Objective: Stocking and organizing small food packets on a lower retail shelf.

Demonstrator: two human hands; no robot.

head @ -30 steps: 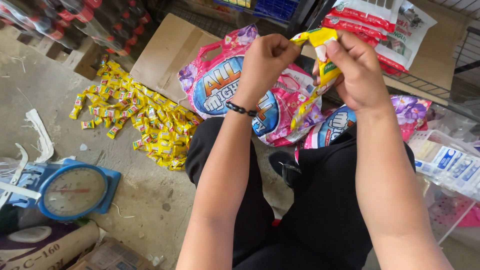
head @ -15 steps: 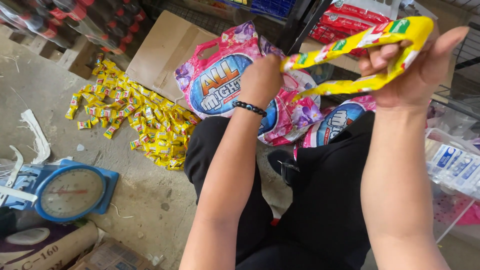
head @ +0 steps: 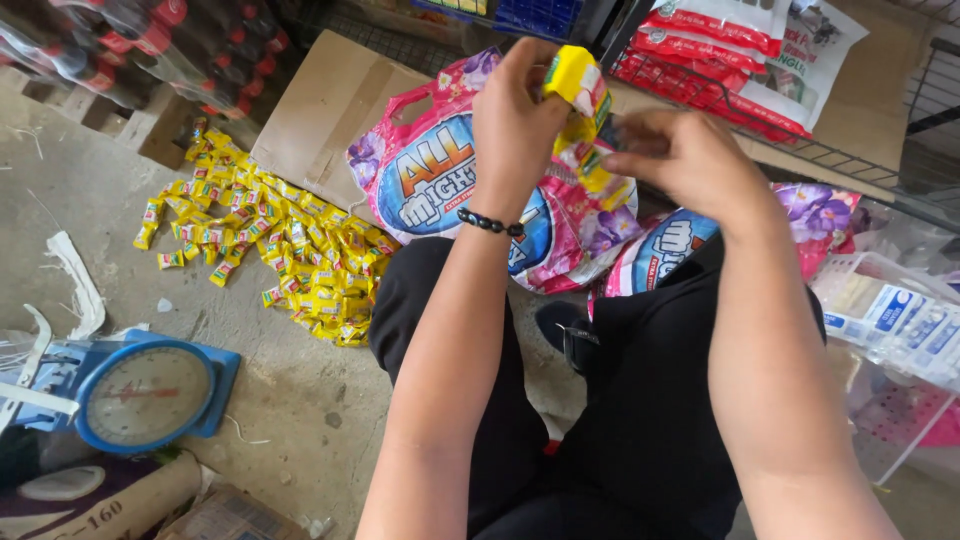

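My left hand (head: 515, 120) pinches the top of a folded strip of yellow sachets (head: 580, 115) held up in front of me. My right hand (head: 685, 160) grips the lower part of the same strip, fingers curled around it. A black bead bracelet (head: 490, 222) is on my left wrist. Behind the hands lies a large pink detergent bag (head: 440, 175) on the ground, with a second pink bag (head: 670, 245) beside my right knee. A heap of loose yellow sachets (head: 265, 235) is spread on the concrete to my left.
A blue dial scale (head: 145, 395) stands at the lower left beside a sack (head: 95, 505). Flat cardboard (head: 320, 105) lies under the bag. Dark bottles (head: 170, 45) sit at the top left, red packets (head: 720, 50) on a wire rack at the top right, and a white basket (head: 900, 330) at the right.
Half a second ago my right hand stretched the sachet strip out long to the right; now the strip is folded together and both hands have closed in on it.
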